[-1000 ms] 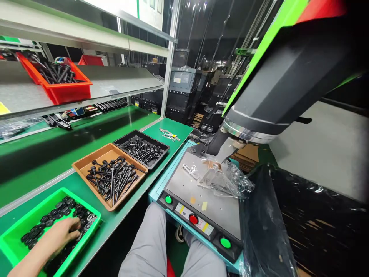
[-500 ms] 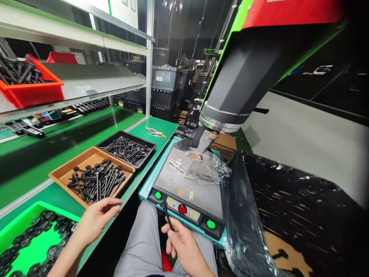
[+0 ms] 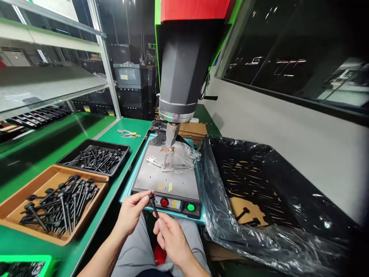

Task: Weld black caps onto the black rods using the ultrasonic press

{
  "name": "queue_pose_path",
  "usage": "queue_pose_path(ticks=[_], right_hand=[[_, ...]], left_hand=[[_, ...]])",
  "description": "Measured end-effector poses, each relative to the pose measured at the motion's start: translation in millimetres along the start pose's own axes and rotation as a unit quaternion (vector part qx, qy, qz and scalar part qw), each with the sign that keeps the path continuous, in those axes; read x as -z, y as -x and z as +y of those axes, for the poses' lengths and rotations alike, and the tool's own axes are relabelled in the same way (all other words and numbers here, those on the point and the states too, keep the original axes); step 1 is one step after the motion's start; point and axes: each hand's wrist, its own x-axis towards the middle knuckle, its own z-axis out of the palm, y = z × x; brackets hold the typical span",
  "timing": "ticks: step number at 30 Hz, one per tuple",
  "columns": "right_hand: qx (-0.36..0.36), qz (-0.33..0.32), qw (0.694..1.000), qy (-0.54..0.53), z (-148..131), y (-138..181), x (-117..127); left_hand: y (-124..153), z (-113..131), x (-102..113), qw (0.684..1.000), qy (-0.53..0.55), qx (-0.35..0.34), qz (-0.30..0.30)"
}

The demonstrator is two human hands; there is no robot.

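My right hand (image 3: 171,234) is closed around the lower shaft of a black threaded rod with a thick head (image 3: 153,204), held tilted above my lap. My left hand (image 3: 133,209) pinches at the upper, head end of that rod; whether a small separate piece is between its fingertips is hidden. Just beyond both hands is the front panel of a press machine, with a red button (image 3: 164,202) and a green button (image 3: 190,207). Above its metal plate (image 3: 152,181) hangs the press tool (image 3: 172,134), over a small metal fixture (image 3: 168,159).
On the green bench at left stand a brown tray (image 3: 34,177) and a black tray (image 3: 86,143), both holding black rods. A bright green bin (image 3: 52,265) is at lower left. Pliers (image 3: 128,134) lie farther back. At right, a plastic-lined box (image 3: 213,215) contains more black rods.
The view has swung right. My left hand has come from beside the brown tray to the rod's head end. My right hand still holds the rod.
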Motion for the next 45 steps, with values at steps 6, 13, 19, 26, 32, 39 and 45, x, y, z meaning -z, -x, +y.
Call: queue_pose_path(ticks=[6,13,19,26,32,39,45], right_hand=[[-0.082,-0.006,0.977,-0.195,-4.2,0.1,2.3],[-0.144,-0.030,0.947,-0.286,-13.9,0.7,6.8],[-0.045,0.022,0.984,-0.171,-1.8,-2.1,7.9],[-0.049,0.025,0.982,-0.180,8.8,-11.8,16.1],[-0.055,0.130,0.975,-0.170,17.6,-40.6,46.7],[-0.020,0.161,0.984,-0.071,4.5,-72.7,72.5],[-0.044,0.092,0.992,-0.074,3.0,-121.7,41.2]], left_hand=[[-1.9,2.3,-6.0,0.998,-0.048,-0.038,-0.008],[-4.8,1.6,-5.8,0.995,-0.071,-0.066,-0.033],[-7.7,-3.7,-8.2,0.991,-0.108,-0.056,-0.059],[-13.7,-22.9,-24.8,0.989,-0.114,-0.030,-0.086],[-39.1,-47.9,-37.9,0.995,-0.020,0.032,-0.089],[-144.0,-26.1,3.6,0.967,0.151,0.138,0.148],[-183.2,5.7,-12.0,0.967,0.139,0.212,-0.012]])
